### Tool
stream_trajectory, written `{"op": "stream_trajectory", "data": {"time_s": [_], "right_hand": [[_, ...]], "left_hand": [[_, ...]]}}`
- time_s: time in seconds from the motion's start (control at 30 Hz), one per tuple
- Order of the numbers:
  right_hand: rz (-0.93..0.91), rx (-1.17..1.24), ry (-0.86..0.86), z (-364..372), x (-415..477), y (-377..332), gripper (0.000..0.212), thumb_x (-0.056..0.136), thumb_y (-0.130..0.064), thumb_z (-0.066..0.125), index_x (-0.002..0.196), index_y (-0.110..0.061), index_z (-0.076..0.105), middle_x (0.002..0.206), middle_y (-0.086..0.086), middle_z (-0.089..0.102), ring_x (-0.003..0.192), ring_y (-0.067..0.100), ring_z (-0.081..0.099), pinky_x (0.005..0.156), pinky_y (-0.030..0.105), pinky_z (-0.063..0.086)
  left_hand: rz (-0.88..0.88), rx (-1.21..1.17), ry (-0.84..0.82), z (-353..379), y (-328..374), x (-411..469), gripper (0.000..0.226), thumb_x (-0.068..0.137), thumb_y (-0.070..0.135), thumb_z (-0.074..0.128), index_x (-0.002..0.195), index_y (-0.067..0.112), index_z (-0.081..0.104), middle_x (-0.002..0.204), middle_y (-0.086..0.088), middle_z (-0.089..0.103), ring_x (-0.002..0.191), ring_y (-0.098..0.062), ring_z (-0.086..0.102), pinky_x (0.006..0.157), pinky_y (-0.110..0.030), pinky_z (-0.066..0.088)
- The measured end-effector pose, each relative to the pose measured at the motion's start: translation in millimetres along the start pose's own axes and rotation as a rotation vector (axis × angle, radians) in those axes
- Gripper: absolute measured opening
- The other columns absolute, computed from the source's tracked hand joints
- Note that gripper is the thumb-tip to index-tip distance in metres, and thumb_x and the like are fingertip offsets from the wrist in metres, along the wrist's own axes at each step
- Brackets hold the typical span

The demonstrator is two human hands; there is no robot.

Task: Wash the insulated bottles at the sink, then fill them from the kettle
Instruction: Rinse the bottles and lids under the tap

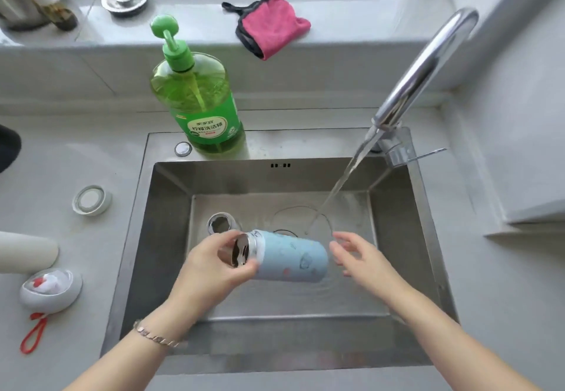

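- The desk [76, 161] is a smooth, matte grey surface that wraps round the basin, with a raised ledge along 12 o'clock.
- The sink [171, 268] is a square brushed-steel basin with flat sloping walls and a wet floor.
- The tap [428, 63] is a polished chrome arch at 2 o'clock of the sink. A clear stream of water [345, 176] slants from it onto the basin floor.
- The soap bottle [201, 103], of clear green plastic with a green pump head, stands on the sink rim at 11 o'clock.
- The blue bottle [290, 257], a pale cylinder with small printed figures and a shiny steel neck, lies sideways over the middle of the basin. Its mouth points to 9 o'clock.
- The left hand [211, 268] curls its thumb and fingers round the steel neck.
- The right hand [360, 256] is loosely spread just beside the bottle's base. Blur hides whether it touches.
- A fluffy pink cloth [272, 26] with dark edging droops over the ledge at 12 o'clock.
- A smooth cream bottle [27, 251] lies on the desk at 9 o'clock.
- A domed white lid [50, 289] with a red loop sits at 8 o'clock.
- A round white cap [91, 200] sits at 9 o'clock.
- A shiny steel ring [220, 222] rests in the basin, near the left hand.
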State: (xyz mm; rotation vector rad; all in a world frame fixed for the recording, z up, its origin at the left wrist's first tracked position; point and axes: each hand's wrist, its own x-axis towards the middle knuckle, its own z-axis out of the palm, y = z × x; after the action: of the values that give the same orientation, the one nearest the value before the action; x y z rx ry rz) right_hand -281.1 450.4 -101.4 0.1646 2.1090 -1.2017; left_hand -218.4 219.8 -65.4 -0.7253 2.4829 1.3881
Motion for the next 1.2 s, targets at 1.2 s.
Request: {"op": "stream_trajectory", "data": {"time_s": [1.2], "right_hand": [[-0.742,-0.717,0.396,-13,33,-108,0.059,0.085,-0.046,0.014,0.089,-0.016,0.064,0.083,0.004,0.067,0.079,0.027,0.061,0.066,0.033,0.039]], "left_hand": [[0.336,-0.084,0.205,38,75,46,0.025,0.088,0.047,0.038,0.102,0.035,0.054,0.09,-0.001,0.055,0.077,-0.025,0.056,0.067,-0.047,0.051]]}}
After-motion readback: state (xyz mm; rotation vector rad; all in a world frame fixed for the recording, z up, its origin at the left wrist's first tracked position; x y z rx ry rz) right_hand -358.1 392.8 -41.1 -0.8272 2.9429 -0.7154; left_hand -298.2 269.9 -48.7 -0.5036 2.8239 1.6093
